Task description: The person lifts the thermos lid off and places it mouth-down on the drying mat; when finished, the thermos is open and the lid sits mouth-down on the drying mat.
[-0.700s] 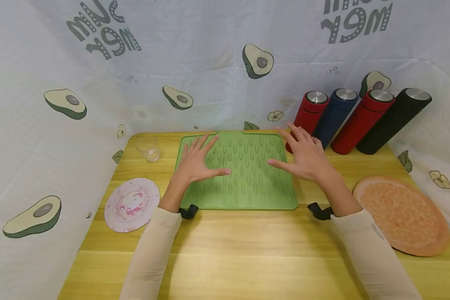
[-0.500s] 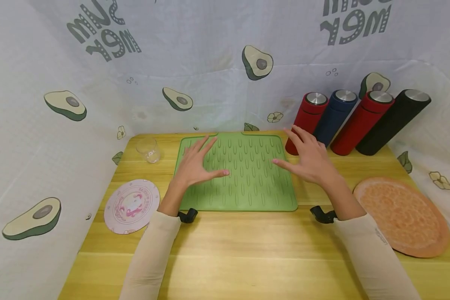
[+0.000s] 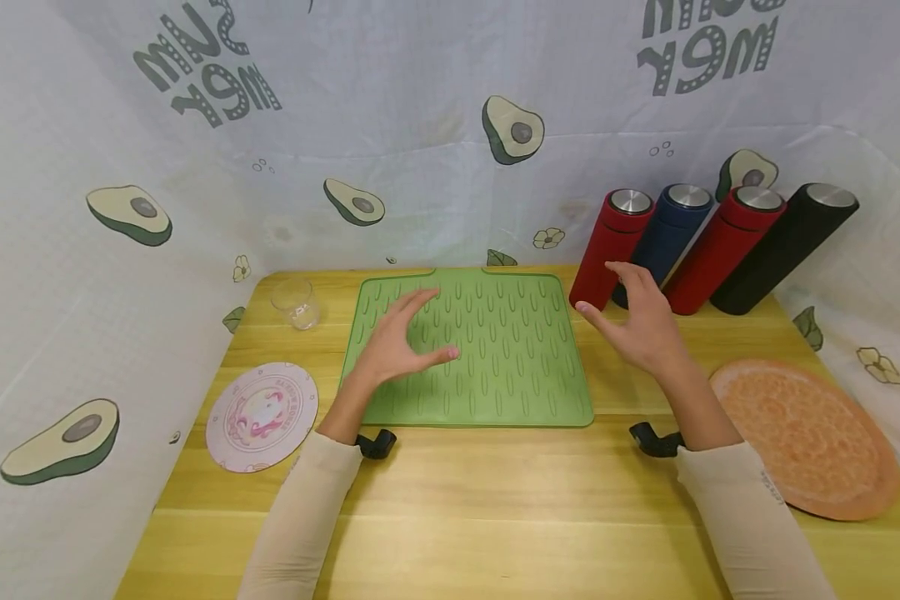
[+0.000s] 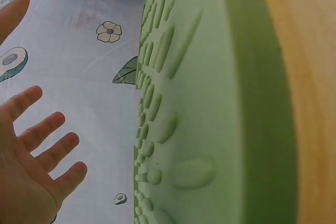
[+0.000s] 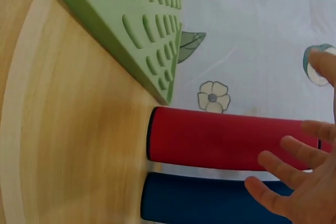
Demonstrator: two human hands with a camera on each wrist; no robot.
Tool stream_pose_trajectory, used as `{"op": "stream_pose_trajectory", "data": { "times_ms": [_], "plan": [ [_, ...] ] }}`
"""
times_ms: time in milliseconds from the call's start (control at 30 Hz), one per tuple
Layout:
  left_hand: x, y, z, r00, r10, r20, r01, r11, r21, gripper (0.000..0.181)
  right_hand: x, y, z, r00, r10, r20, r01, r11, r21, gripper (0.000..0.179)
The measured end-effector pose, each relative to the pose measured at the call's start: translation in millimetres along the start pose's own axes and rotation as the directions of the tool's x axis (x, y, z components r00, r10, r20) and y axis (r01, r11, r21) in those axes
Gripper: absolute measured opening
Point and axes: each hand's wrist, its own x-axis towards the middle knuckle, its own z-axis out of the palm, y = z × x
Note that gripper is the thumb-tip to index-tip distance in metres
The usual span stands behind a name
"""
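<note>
My left hand [image 3: 396, 346] hovers over the left part of a green ridged silicone mat [image 3: 502, 350], thumb and fingers spread apart with nothing between them. In the left wrist view its fingers stand apart beside the mat's raised ridges. To the right of the mat, my right hand [image 3: 641, 325] is held in the air in front of a red thermos bottle [image 3: 607, 242] and a blue thermos bottle [image 3: 671, 229]. Its thumb and fingers are parted and hold nothing. The right wrist view shows spread fingers in front of both bottles, and whether they touch cannot be told.
Another red bottle [image 3: 723, 250] and a black bottle [image 3: 783, 250] stand at the back right. A clear glass [image 3: 297, 304] is at the back left, with a round pink unicorn mat [image 3: 262, 417] nearer. A round pizza-patterned mat [image 3: 806, 437] lies at the right. A white printed curtain [image 3: 420, 100] encloses the table.
My right hand has moved right, from the mat's right edge to in front of the red and blue bottles. The left hand has stayed nearly in place, its fingers drawn closer together.
</note>
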Motion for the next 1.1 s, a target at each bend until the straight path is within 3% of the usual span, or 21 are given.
{"op": "stream_pose_trajectory", "data": {
  "times_ms": [300, 533, 733, 867, 967, 1100],
  "plan": [
    [-0.1, 0.4, 12.8, 0.999, 0.023, 0.032, -0.022, 1.0, -0.01, 0.091, 7.0, 12.4, 6.7, 0.989, 0.076, -0.128, -0.057, 0.987, 0.151, 0.086],
    [-2.5, 0.7, 20.3, 0.998, 0.04, 0.043, -0.039, 0.999, -0.036, 0.086, 17.8, 17.9, 13.0, 0.982, 0.155, -0.109, -0.121, 0.956, 0.268, 0.092],
    [0.0, 0.4, 23.8, 0.997, 0.067, 0.044, -0.066, 0.997, -0.036, 0.084, 26.7, 17.5, 17.8, 0.967, 0.251, -0.039, -0.215, 0.892, 0.398, 0.097],
    [0.8, 0.9, 25.8, 0.996, 0.07, 0.051, -0.068, 0.997, -0.036, 0.084, 32.9, 13.6, 22.8, 0.943, 0.33, -0.039, -0.286, 0.865, 0.412, 0.097],
    [1.2, 3.2, 26.8, 0.995, 0.075, 0.065, -0.072, 0.997, -0.039, 0.084, 38.0, 12.8, 27.0, 0.928, 0.368, -0.061, -0.316, 0.862, 0.397, 0.097],
    [2.2, 8.6, 28.3, 0.993, 0.087, 0.085, -0.083, 0.996, -0.044, 0.085, 42.6, 13.8, 31.9, 0.923, 0.375, -0.091, -0.319, 0.874, 0.368, 0.094]
  ]
}}
